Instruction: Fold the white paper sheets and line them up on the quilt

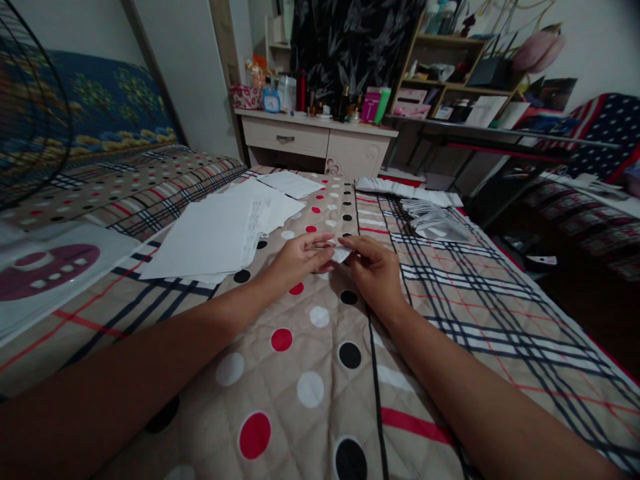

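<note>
Both hands meet over the middle of the patterned bedspread (310,327). A small whitish piece (341,254), perhaps paper or a thin packet, is pinched between them; its exact kind is too small to make out. My left hand (303,257) grips its left side, thumb and fingers closed. From the other side my right hand (375,270) holds it with thumb and index finger, the remaining fingers curled under. Left of the hands lies a spread of white paper sheets (200,233), the nearest one with writing along its edge.
At the right lie a pile of silvery flat packets (440,223) and a long white folded strip (407,190). A white plastic bag with a red print (115,243) rests at the left. Beyond the bed stand a cluttered dresser (285,137) and shelves; a fan (30,100) is upper left.
</note>
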The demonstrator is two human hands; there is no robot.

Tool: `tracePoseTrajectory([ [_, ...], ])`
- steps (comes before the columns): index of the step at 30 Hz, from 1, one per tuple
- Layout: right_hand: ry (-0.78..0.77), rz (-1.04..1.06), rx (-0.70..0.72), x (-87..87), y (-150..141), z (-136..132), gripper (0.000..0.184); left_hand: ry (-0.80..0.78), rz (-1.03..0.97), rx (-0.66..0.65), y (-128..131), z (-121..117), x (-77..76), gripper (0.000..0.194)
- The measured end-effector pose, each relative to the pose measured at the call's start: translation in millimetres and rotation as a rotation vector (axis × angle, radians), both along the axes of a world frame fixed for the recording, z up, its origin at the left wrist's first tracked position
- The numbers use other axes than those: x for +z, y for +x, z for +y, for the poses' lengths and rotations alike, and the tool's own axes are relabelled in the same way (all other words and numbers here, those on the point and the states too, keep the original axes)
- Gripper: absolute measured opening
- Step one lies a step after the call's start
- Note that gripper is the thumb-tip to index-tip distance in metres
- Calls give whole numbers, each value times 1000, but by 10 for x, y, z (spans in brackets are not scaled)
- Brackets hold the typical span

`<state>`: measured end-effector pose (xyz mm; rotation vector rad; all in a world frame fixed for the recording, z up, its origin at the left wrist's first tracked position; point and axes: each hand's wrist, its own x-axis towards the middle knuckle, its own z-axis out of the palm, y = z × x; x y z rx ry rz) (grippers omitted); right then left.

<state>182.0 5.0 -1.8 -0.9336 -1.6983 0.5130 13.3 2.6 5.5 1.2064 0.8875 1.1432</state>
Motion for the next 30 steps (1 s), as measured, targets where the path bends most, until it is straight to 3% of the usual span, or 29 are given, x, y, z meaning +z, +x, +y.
tracePoseTrajectory([
  [11,-204,140,47,36,-5,-29,34,77,-45,52,-66,53,-43,62],
  [15,-196,138,66,71,-11,-47,30,46,-76,27,-78,60,-54,62],
  [22,-48,139,65,-10,-16,23,15,55,-139,29,-93,78,-70,57],
  [27,-156,302,70,-40,-44,37,15,32,-150,20,-69,60,-50,59],
  [30,-216,409,64,-13,-69,23,17,14,-126,19,-41,51,-59,50],
])
